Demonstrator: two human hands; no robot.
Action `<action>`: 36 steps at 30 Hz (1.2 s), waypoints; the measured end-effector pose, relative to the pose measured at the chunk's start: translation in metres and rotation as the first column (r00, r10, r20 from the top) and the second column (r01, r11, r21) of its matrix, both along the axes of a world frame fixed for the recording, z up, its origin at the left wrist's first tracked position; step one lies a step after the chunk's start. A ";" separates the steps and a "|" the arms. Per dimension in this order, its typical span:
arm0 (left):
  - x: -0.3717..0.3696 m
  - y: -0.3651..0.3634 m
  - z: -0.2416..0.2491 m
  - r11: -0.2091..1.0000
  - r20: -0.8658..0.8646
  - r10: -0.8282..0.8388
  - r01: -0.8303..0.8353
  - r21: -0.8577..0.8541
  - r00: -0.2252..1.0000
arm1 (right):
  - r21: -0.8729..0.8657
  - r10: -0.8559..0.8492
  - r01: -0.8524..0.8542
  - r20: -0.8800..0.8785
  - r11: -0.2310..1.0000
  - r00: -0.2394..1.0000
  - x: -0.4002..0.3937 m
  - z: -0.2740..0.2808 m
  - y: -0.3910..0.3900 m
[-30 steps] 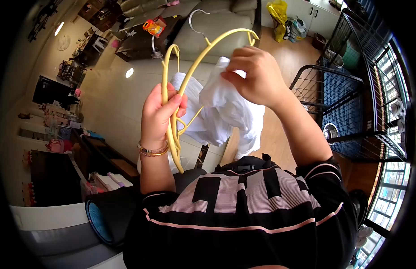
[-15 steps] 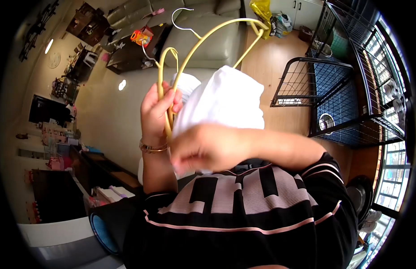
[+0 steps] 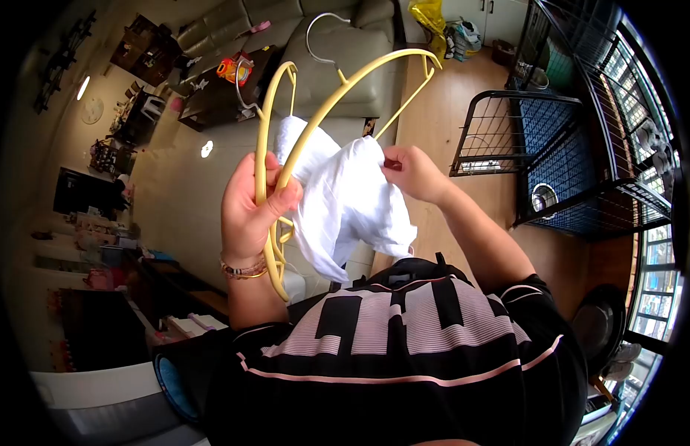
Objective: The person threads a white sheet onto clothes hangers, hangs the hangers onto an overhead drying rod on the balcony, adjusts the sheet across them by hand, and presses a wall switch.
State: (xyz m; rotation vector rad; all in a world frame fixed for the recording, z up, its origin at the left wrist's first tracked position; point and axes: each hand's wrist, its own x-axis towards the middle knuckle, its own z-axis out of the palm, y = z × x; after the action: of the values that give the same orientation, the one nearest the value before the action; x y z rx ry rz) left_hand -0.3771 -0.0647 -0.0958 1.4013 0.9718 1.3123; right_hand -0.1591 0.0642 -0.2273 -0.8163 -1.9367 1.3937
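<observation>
left hand (image 3: 250, 212) clenched round two yellow hangers (image 3: 285, 160), lower ends half hidden by wrist, right hand (image 3: 413, 172) pinching white garment (image 3: 345, 201) bunched between them, sofa (image 3: 337, 56) and wire pen (image 3: 538, 160) well apart, floor open

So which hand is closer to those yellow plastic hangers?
Left. The left hand grips the yellow plastic hangers at their lower end. The right hand is off to the side, pinching the white cloth garment.
</observation>
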 end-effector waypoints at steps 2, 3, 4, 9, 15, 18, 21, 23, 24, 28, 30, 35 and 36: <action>0.003 -0.005 0.001 0.997 0.024 0.053 -0.051 -0.049 0.998 | 0.050 -0.018 0.018 -0.005 0.999 1.000 0.008 0.016 -0.008; 0.004 -0.007 0.002 0.994 0.036 0.081 -0.078 -0.073 0.996 | 0.025 -0.025 0.029 -0.127 0.999 0.992 0.017 0.019 -0.009; 0.002 -0.008 0.001 0.992 0.023 0.083 -0.081 -0.098 0.996 | -0.071 -0.020 0.004 -0.236 0.997 0.972 0.025 0.030 -0.010; 0.002 -0.016 -0.010 0.978 0.077 0.038 -0.021 -0.210 0.996 | -0.343 -0.010 -0.181 -0.489 0.922 0.872 0.020 0.049 0.002; -0.003 -0.030 -0.011 0.935 0.001 0.072 -0.068 -0.347 0.997 | -0.318 -0.147 -0.059 -0.584 0.946 0.798 0.038 0.096 0.007; -0.011 -0.038 -0.008 0.944 0.129 0.088 -0.042 -0.327 0.988 | -0.414 -0.463 0.226 -0.665 0.882 0.587 0.059 0.096 0.041; -0.013 -0.042 -0.008 0.960 0.093 0.061 -0.033 -0.278 0.994 | -0.340 -0.419 0.266 -0.542 0.902 0.729 0.077 0.092 0.059; -0.008 -0.036 -0.007 0.965 0.141 0.082 -0.043 -0.261 0.987 | -0.270 -0.360 0.239 -0.706 0.933 0.610 0.093 0.107 0.052; -0.007 -0.035 -0.006 0.965 0.162 0.091 -0.047 -0.257 0.983 | -0.312 -0.397 0.246 -0.741 0.918 0.541 0.099 0.112 0.047; 0.001 -0.031 0.006 0.976 0.212 0.169 -0.133 -0.173 0.963 | -0.120 -0.593 0.588 -0.315 0.800 0.741 0.112 0.049 0.074; 0.012 -0.022 0.016 0.985 0.201 0.127 -0.100 -0.139 0.971 | -0.274 -0.610 0.546 -0.390 0.792 0.690 0.118 0.048 0.081; 0.042 -0.001 0.032 0.982 0.210 0.169 -0.146 -0.118 0.963 | 0.583 -0.564 0.618 -0.304 0.528 0.768 0.070 0.061 0.022; 0.049 0.003 0.036 0.981 0.242 0.182 -0.157 -0.118 0.953 | 0.409 -0.447 0.449 -0.106 0.795 0.888 0.047 0.061 -0.009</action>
State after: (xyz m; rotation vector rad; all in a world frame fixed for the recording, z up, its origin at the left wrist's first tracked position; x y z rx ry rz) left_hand -0.3279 -0.0622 -0.0601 1.0643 0.9844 1.5078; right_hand -0.1124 0.0551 -0.1664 -0.9701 -1.7871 0.6557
